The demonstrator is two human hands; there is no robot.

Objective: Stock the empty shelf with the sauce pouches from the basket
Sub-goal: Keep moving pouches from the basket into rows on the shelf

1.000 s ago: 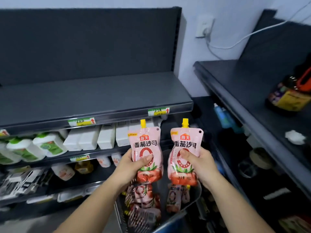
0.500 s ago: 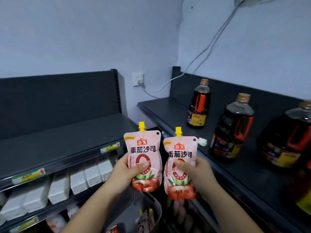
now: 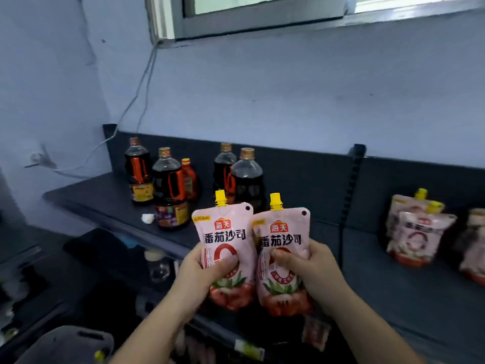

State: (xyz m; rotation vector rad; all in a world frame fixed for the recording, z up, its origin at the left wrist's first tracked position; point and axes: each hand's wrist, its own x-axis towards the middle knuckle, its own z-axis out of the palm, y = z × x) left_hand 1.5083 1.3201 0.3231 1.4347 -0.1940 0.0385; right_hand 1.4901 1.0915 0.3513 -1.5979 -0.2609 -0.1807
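**Head view.**
- **Item:** two sauce pouches, pink, yellow spouts up, held upright with edges meeting.
- **Left pouch** (image 3: 225, 240): left grip (image 3: 207, 274) closed round its lower middle, thumb across the front.
- **Right pouch** (image 3: 283, 237): right grip (image 3: 312, 271) closed round it likewise.
- **Shelf** (image 3: 393, 285): beyond both grips. Stocked pouches (image 3: 417, 232) stand well right of the right grip, and dark bottles (image 3: 168, 185) stand up-left of the left grip.
- **Handling, judged:** light, soft-walled, slick film that yields to a squeeze. Hold at mid-body and stand on the base.
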